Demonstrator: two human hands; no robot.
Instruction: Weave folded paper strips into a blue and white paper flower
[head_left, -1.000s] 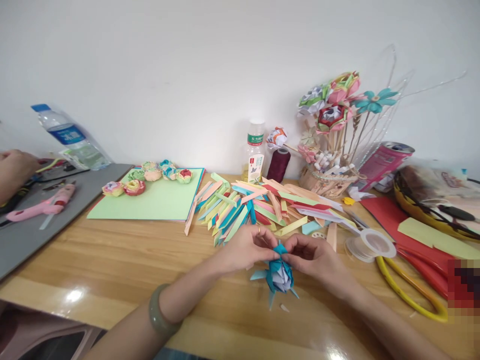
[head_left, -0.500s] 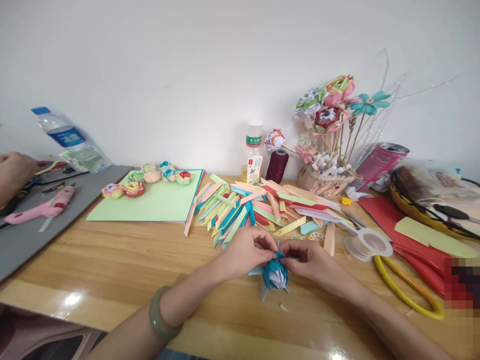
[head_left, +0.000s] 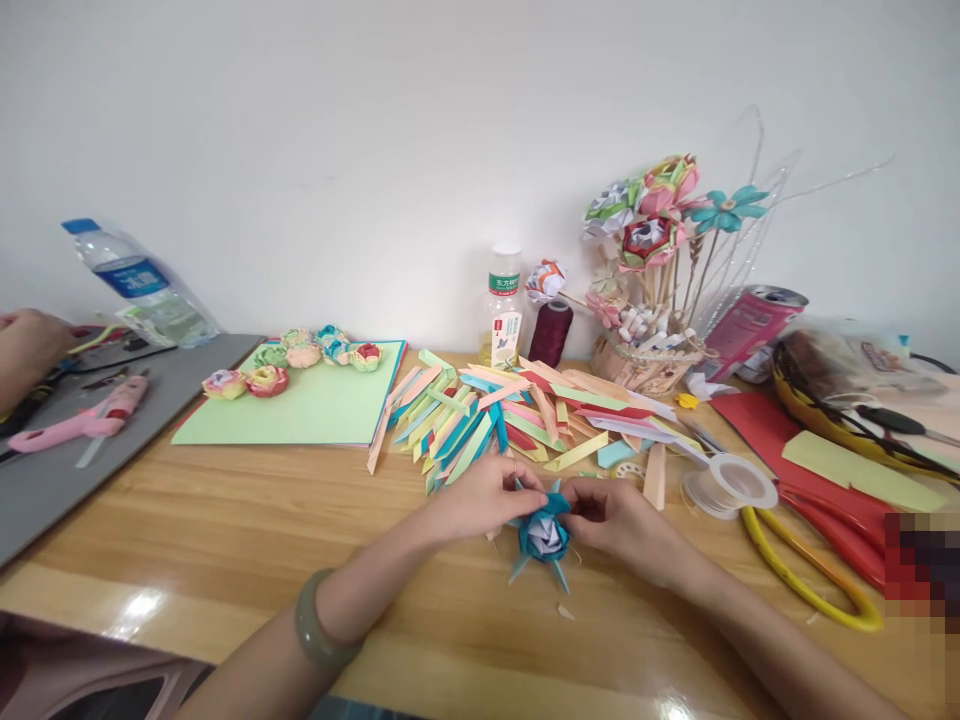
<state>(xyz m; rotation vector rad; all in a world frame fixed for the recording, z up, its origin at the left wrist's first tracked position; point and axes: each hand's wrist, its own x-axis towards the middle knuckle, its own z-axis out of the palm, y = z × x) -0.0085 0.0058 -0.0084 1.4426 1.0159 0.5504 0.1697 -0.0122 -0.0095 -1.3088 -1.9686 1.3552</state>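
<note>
A blue and white folded paper flower (head_left: 544, 538) is between my two hands, just above or on the wooden table, its pale blue points sticking outward. My left hand (head_left: 487, 497) pinches its upper left side with thumb and forefinger. On the other side, my right hand (head_left: 616, 522) has its fingers closed at the flower's right edge; the fingertips are partly hidden behind the petals. Behind both hands spreads a heap of folded paper strips (head_left: 472, 420) in many colours. A small paper scrap (head_left: 565, 611) lies in front of the flower.
Finished paper flowers (head_left: 268, 380) sit on a green sheet (head_left: 277, 422) to the left. A spool (head_left: 729, 486) and yellow-and-red-handled scissors (head_left: 806, 580) lie to the right. Behind stand a bottle (head_left: 505, 305), maroon thread (head_left: 551, 335) and a flower basket (head_left: 646, 362). Another person's hand (head_left: 34, 345) is at far left.
The paper flower has turned so that its white centre faces more upward and toward me, and it has shifted slightly left. Both hands stay on it.
</note>
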